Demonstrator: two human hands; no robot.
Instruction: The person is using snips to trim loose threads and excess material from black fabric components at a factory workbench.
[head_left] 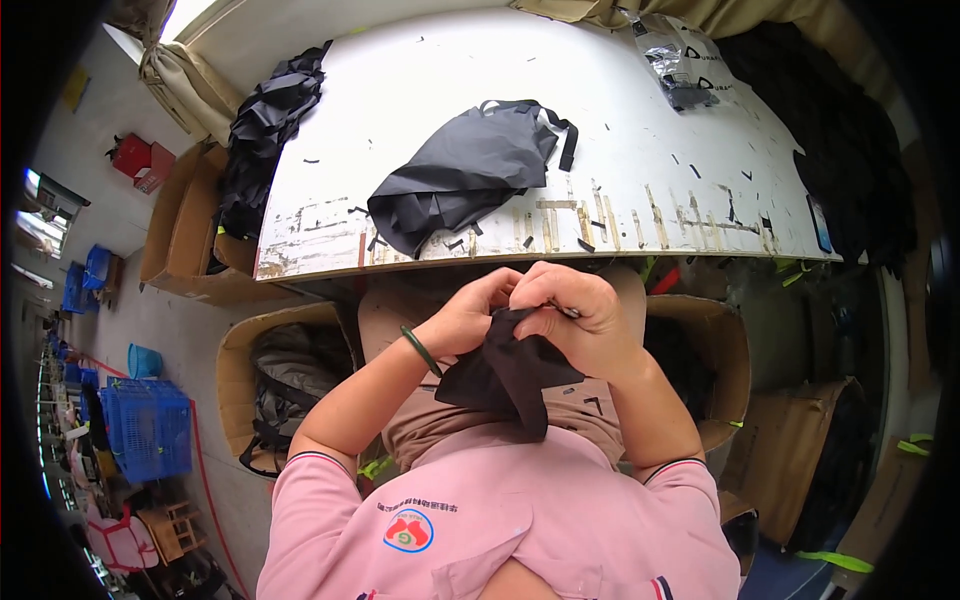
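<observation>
Over my lap hangs a piece of black cloth (510,375), its upper edge bunched between my two hands. My left hand (474,316), below a dark green bangle (421,352), is closed on that upper edge with bent fingers. Close against it, my right hand (584,312) pinches the same edge between thumb and fingers. A small shiny bit shows by the right thumb, too small to name. On the white table ahead lies a dark grey fabric piece (465,165) with a black strap (568,148) at its far right end.
Black fabric heaps lie on the white table's (400,95) left end (272,130) and right end (850,140). A clear plastic bag (685,65) sits at the back right. Black scraps dot the tabletop. Cardboard boxes stand left (235,370) and right (735,345) of my legs.
</observation>
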